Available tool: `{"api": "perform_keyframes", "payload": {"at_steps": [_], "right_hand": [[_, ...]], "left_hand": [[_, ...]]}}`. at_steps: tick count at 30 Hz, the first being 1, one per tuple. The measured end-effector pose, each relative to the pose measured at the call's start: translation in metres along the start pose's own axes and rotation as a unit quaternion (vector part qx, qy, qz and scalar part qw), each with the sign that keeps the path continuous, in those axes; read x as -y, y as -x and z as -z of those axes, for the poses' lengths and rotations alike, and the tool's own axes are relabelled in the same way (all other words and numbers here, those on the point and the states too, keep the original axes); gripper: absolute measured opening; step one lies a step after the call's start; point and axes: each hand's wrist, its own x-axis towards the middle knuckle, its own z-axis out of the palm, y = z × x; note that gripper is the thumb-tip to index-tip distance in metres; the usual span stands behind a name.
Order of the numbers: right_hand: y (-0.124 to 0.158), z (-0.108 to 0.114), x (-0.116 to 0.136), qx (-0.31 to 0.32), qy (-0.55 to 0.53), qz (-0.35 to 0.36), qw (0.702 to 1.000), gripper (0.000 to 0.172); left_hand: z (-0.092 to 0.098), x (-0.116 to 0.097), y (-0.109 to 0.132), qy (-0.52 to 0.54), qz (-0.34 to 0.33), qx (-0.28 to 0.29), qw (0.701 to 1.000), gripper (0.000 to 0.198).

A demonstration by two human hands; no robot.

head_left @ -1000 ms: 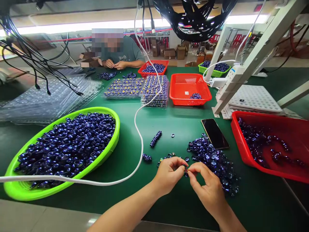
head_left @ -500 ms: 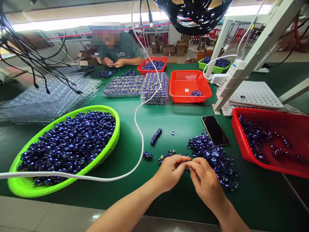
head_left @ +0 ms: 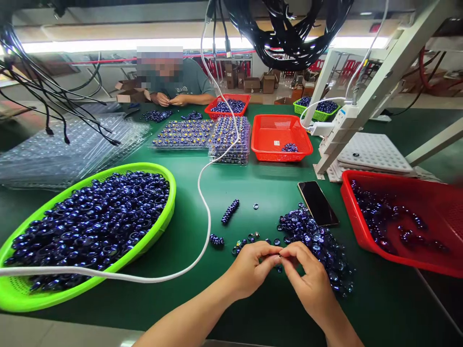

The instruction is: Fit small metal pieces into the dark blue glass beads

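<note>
My left hand (head_left: 251, 267) and my right hand (head_left: 311, 279) meet fingertip to fingertip low over the green table (head_left: 275, 188), both pinched on a small dark blue bead piece (head_left: 279, 259) between them. Right behind my right hand lies a loose pile of blue beads (head_left: 318, 246). A few single beads and rings (head_left: 246, 239) lie just beyond my left hand. Two short bead strings (head_left: 230, 211) lie further out on the table.
A lime green basket (head_left: 159, 226) full of blue beads sits at left, with a white cable (head_left: 202, 202) draped over it. A red bin (head_left: 427, 260) stands right, a phone (head_left: 317, 203) beside it. Filled trays (head_left: 202, 132), a red basket (head_left: 280, 137) and a seated person (head_left: 173, 82) are beyond.
My hands stay pinched together on the small piece, with the fingers shifting slightly. The view has tilted a little, so everything sits slightly lower.
</note>
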Motion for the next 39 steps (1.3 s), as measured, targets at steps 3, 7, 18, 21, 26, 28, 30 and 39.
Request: {"api": "perform_keyframes", "payload": {"at_steps": [3,7,18,21,26,28,30,39], "right_hand": [[0.000,0.004,0.003,-0.002,-0.024,-0.035,0.999,0.009],[0.005,0.008,0.003,-0.021,-0.037,-0.048,0.998,0.010],[0.002,-0.004,0.006,0.043,-0.035,-0.127,0.990,0.020],[0.002,-0.003,0.006,0.040,-0.039,-0.139,0.989,0.015],[0.004,-0.003,0.002,0.026,-0.068,-0.142,0.987,0.013],[0.005,-0.003,0.000,-0.009,-0.080,-0.142,0.987,0.011],[0.006,-0.002,0.000,-0.046,-0.079,-0.131,0.987,0.008],[0.005,0.003,0.006,-0.069,0.005,0.093,0.993,0.023]], "left_hand": [[0.000,0.002,-0.002,0.129,0.065,-0.012,0.989,0.029],[0.004,0.003,-0.005,0.248,0.104,-0.059,0.961,0.030],[-0.007,-0.005,-0.003,0.337,0.105,-0.092,0.931,0.031],[-0.008,-0.008,-0.002,0.306,0.095,-0.108,0.941,0.034],[-0.009,-0.009,-0.003,0.299,0.088,-0.135,0.940,0.038],[-0.010,-0.008,-0.003,0.286,0.088,-0.136,0.945,0.033],[-0.011,-0.007,-0.002,0.272,0.088,-0.132,0.949,0.032],[-0.008,-0.005,-0.001,0.252,0.069,-0.109,0.959,0.030]]}}
